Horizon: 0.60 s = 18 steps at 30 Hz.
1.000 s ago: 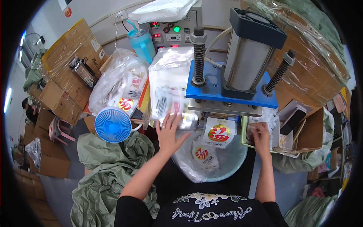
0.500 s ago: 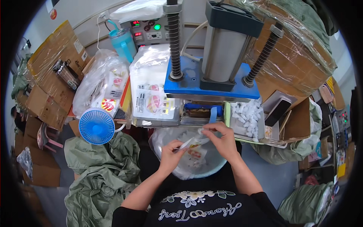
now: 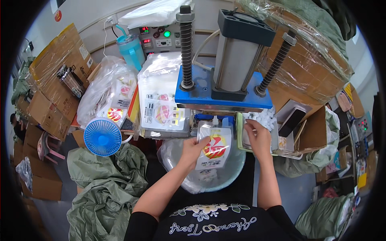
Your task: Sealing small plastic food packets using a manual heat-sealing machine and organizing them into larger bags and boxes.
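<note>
My left hand holds a white spouted pouch with a red print upright, its top tucked under the blue plate of the press machine. My right hand reaches into a tray of small white caps to the right of the pouch, its fingers pinched among them; what it grips is hidden. Below the pouch sits a round basin lined with clear plastic, holding more pouches.
A stack of empty pouches lies left of the press, beside a bag of pouches. A blue fan, blue bottle, cardboard boxes, green sacks and a phone surround the bench.
Both hands were together over the basin handling a pouch; now the left hand has raised the pouch under the press and the right hand has moved right to the cap tray.
</note>
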{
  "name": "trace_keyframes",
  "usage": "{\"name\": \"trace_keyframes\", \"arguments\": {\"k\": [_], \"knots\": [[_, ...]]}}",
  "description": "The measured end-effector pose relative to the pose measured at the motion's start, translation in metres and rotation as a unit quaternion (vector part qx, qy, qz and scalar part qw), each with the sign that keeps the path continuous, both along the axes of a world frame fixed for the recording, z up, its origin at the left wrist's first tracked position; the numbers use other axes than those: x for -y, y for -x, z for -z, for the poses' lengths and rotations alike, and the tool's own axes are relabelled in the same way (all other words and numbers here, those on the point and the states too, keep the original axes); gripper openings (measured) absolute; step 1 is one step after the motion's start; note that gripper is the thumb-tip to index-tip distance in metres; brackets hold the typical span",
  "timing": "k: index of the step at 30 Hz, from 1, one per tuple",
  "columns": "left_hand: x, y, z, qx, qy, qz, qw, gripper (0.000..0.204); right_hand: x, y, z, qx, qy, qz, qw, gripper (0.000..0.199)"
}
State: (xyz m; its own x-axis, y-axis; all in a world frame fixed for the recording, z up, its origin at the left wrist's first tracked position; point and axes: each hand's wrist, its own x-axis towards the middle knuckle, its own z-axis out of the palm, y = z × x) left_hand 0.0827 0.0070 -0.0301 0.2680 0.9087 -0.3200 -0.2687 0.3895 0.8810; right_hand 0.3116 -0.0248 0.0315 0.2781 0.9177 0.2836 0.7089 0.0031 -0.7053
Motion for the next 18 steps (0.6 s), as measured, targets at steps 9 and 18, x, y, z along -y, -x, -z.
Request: {"name": "trace_keyframes", "arguments": {"k": [9, 18], "knots": [[-0.019, 0.007, 0.003, 0.031, 0.07, -0.011, 0.997, 0.03, -0.008, -0.015, 0.048, 0.213, 0.039, 0.003, 0.976, 0.016], [-0.015, 0.105, 0.021, -0.614, -0.423, -0.04, 0.665, 0.051, -0.004, -0.029, 0.049, -0.035, -0.052, 0.032, 0.997, 0.014]]}}
